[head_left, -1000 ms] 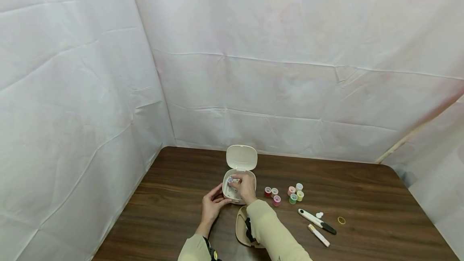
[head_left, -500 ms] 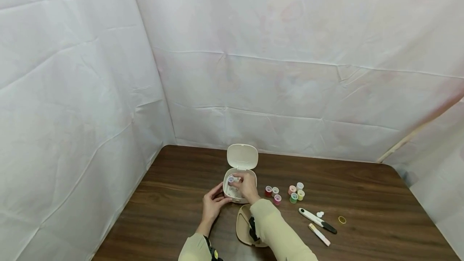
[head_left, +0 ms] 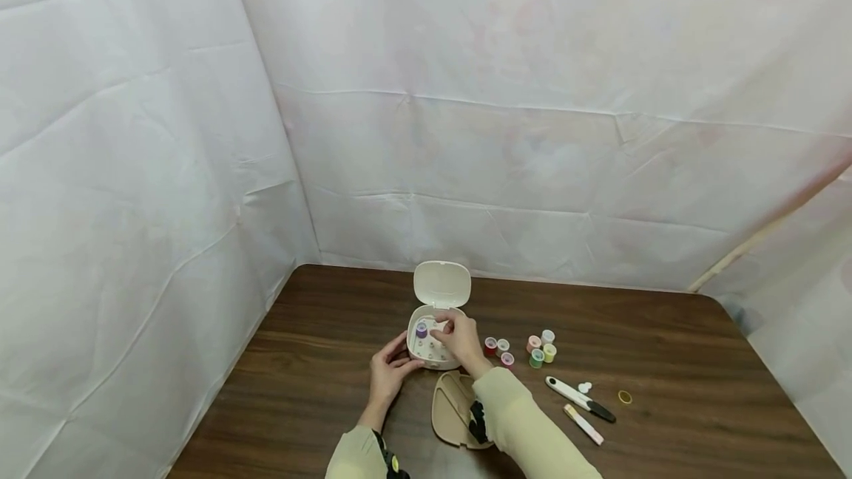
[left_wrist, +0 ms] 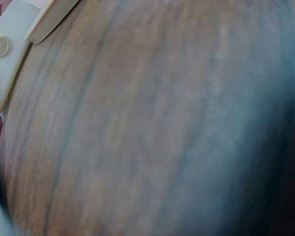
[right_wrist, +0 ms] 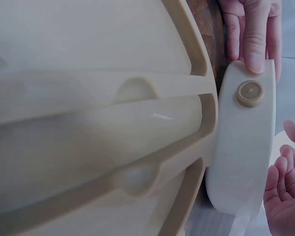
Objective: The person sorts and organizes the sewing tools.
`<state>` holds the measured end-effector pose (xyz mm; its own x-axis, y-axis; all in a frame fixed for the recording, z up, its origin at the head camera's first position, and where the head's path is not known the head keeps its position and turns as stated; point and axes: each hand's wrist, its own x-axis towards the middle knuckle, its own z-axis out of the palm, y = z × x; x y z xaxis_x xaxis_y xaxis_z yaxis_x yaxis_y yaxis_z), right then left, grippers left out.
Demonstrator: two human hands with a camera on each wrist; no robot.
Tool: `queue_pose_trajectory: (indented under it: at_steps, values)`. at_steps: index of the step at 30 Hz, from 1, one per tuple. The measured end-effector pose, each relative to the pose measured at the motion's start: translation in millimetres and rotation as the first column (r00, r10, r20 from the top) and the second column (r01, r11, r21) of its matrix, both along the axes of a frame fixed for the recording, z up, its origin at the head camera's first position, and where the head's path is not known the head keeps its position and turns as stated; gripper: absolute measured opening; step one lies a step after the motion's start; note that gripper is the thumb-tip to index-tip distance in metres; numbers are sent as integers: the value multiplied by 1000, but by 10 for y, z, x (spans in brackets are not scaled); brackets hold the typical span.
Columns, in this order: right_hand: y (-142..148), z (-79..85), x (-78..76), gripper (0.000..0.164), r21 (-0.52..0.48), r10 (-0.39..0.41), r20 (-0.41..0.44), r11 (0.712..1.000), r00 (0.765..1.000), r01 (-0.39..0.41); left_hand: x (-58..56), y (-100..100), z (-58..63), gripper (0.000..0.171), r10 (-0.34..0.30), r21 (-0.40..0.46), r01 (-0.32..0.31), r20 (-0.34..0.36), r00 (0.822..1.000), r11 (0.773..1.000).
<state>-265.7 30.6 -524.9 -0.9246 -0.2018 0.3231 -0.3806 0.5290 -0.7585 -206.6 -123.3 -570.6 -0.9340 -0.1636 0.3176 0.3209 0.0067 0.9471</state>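
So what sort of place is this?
Probably a tabletop work corner, perhaps set up for filming: white sheets hang behind and beside a dark wooden table, where an open white box and small coloured spools sit.

The tabletop is streaked in dark brown wood grain. The box and its lid are coloured off-white, and inside, a purple spool is seen. The near tray is coloured tan. To the right, red, pink, peach, yellow, green and white are shown by the spools. The far cloth is blotched faint pink on white.
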Motion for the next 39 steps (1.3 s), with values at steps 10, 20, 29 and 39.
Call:
queue_pose_trajectory:
  at_steps: [10,20,29,39]
  values:
    - [102,106,111,14,-13,-37,-32,999,999,37,10,-10,14,59,3,15,-3,16,1000,1000]
    - [304,168,310,10,-102,-54,-15,993,998,52,12,-5,34,60,13,26,-14,29,999,1000]
    - [495,114,466,10,-131,-87,12,987,996,88,19,-6,41,60,18,19,-19,50,999,1000]
    - [696,16,632,14,-199,-159,26,967,987,161,19,-4,52,60,20,16,-21,47,999,1000]
